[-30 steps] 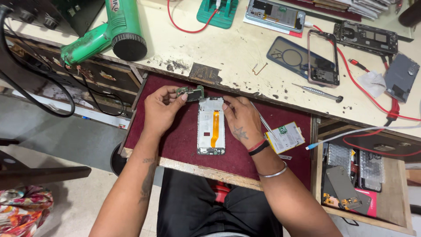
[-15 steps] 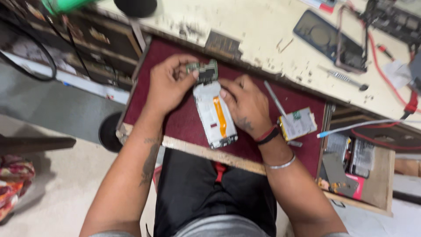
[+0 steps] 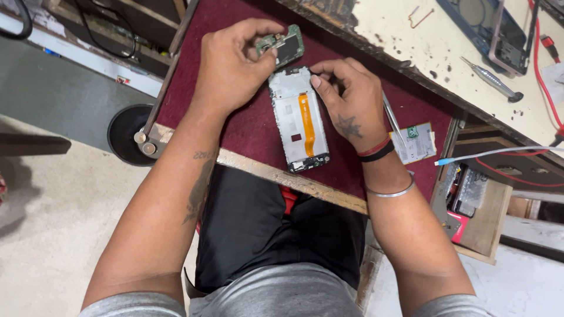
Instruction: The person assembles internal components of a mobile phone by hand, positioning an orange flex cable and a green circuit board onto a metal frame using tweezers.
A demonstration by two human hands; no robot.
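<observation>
Head view. One opened phone frame [image 3: 298,120] lies lengthwise on the maroon pull-out work board [image 3: 247,126], its top end toward the bench, its bottom end near the board's front wooden edge. The frame shows its inner side: a pale grey-white metal plate, one orange flex ribbon [image 3: 306,124] running down the middle, and one small dark red patch left of the ribbon. The lower end is darker, with small parts I cannot make out.

My left hand [image 3: 230,67] is curled, thumb and fingertips pinched on one green circuit board [image 3: 282,46]. That board is tilted, carries a dark square part in its centre, and sits just above the frame's top edge; I cannot tell whether the two touch.

My right hand [image 3: 348,105] rests half-closed beside the frame's upper right corner, forefinger and thumb bent at the top edge. It grips nothing that I can see. The wrist carries one red band, one black band and one metal bangle.

Beside that wrist: one pair of metal tweezers [image 3: 390,117] and one small pale component with a green patch [image 3: 414,142], both on the maroon board. On the worn bench top [image 3: 405,29]: one screwdriver [image 3: 492,80] and one blue phone shell [image 3: 490,26], partly cut off. One open wooden drawer [image 3: 477,211] at right holds mixed parts, uncountable.
</observation>
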